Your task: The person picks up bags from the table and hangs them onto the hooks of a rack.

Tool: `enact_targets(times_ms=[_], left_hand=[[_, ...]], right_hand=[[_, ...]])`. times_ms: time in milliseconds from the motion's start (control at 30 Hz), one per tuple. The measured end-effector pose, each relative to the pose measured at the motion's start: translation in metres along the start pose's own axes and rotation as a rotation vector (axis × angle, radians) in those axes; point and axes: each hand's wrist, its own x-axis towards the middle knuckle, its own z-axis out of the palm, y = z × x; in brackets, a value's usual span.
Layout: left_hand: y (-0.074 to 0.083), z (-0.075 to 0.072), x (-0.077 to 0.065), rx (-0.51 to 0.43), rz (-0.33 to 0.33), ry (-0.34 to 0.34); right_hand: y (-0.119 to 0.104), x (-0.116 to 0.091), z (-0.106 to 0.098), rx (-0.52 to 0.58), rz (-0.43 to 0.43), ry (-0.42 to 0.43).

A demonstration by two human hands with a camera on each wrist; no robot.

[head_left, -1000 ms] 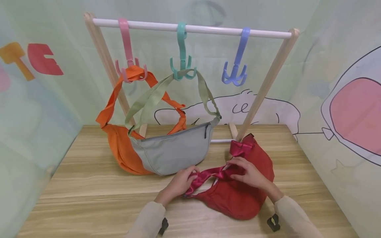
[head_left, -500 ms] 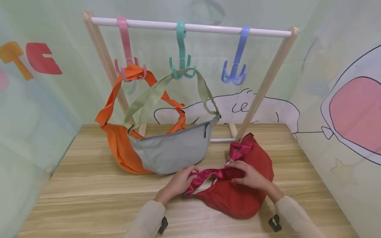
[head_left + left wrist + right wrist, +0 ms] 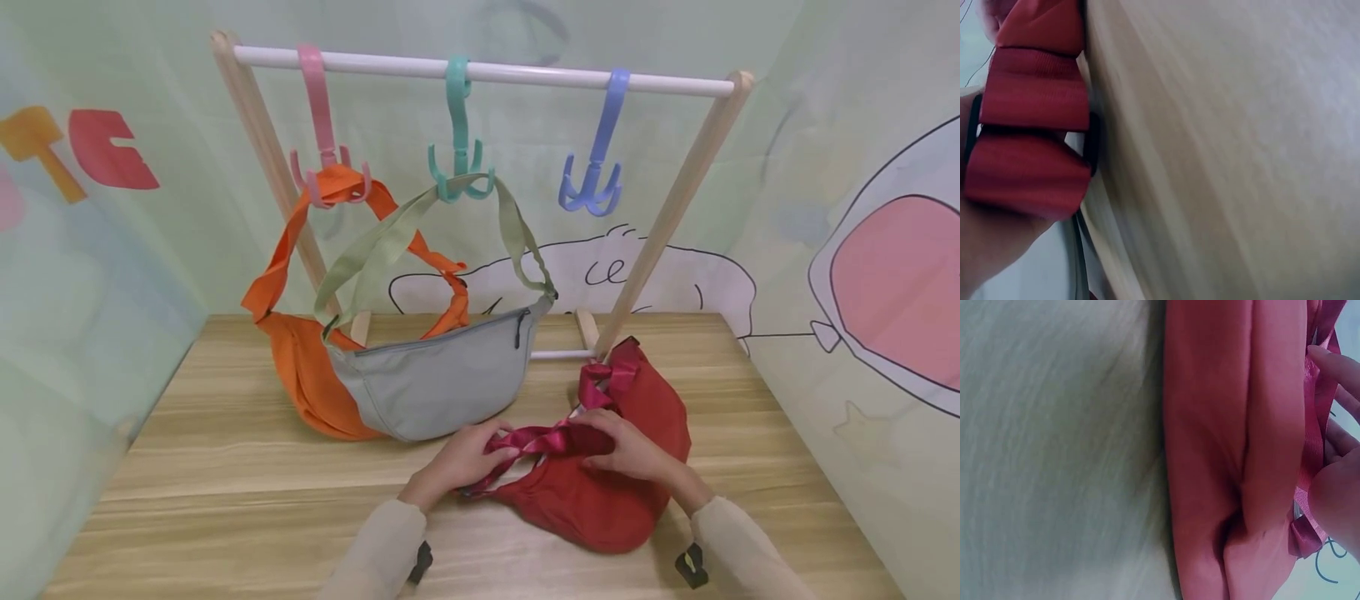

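Where the soft red cloth crescent bag [image 3: 600, 508] lies: on the near right of the wood-grain table [image 3: 225, 517], just right of the grey fabric bag [image 3: 442, 383]; contact with the right wooden leg [image 3: 675, 200] cannot be told.
Left hand [image 3: 474, 454]: grips the glossy crimson webbing strap [image 3: 536, 439] toward its left end, thumb over the top.
Right hand [image 3: 626, 447]: fingers and thumb bent round the strap farther right, over the red bag's body; firmness cannot be told.
Crimson strap: twisted and folded; probably limp and rather slippery, apt to roll under a light pinch.
Strap fitting: black slider buckle [image 3: 1092, 147], beside the left hand; likely the one stiff part and a useful stop for fingers.
Red bag's body: creased, softly bulging; probably light and not fragile, liable to sag if raised by one end.
Best hold: judged to be mid-strap, between the two hands, with the twist smoothed so both ends share the load.
Comparable strap: pale green webbing [image 3: 375, 250], looped over the green plastic hook [image 3: 459, 117].
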Motion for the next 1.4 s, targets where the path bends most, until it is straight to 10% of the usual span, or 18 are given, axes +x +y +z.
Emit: enact_targets(times_ms=[967,1400], left_hand=[[0.0037,0.0059,0.0037,0.019,0.018,-0.063],[0.0056,0.0034,0.0050,0.039,0.026,-0.079]], right_hand=[[0.0028,-0.0047,0.0081,-0.090,0.072,0.024],[0.0059,-0.0090,0.0063,-0.087,-0.026,0.118]])
